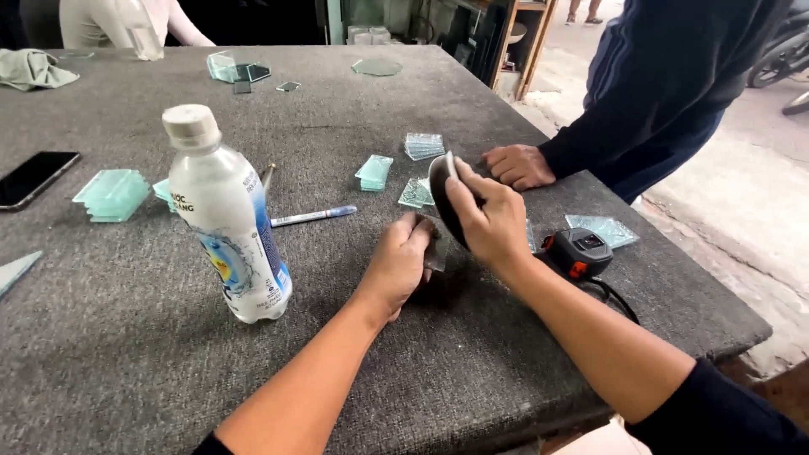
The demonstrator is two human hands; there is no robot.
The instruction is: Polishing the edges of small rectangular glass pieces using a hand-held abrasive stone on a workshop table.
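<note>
My right hand [490, 221] grips a dark oval stone [440, 192] with a pale edge, held on edge above the grey felt table [126, 354]. My left hand [398, 263] presses a small glass piece [436, 253] down on the felt, right under the stone. The stone's lower end meets the glass piece between my two hands. Part of the glass is hidden by my left fingers.
A clear plastic bottle [226, 221] stands left of my hands, with a pen [313, 216] behind it. Small stacks of greenish glass pieces [111, 194] [374, 171] [424, 145] lie around. A black tape measure [580, 251], a phone [34, 177] and another person's hand [516, 165] rest on the table.
</note>
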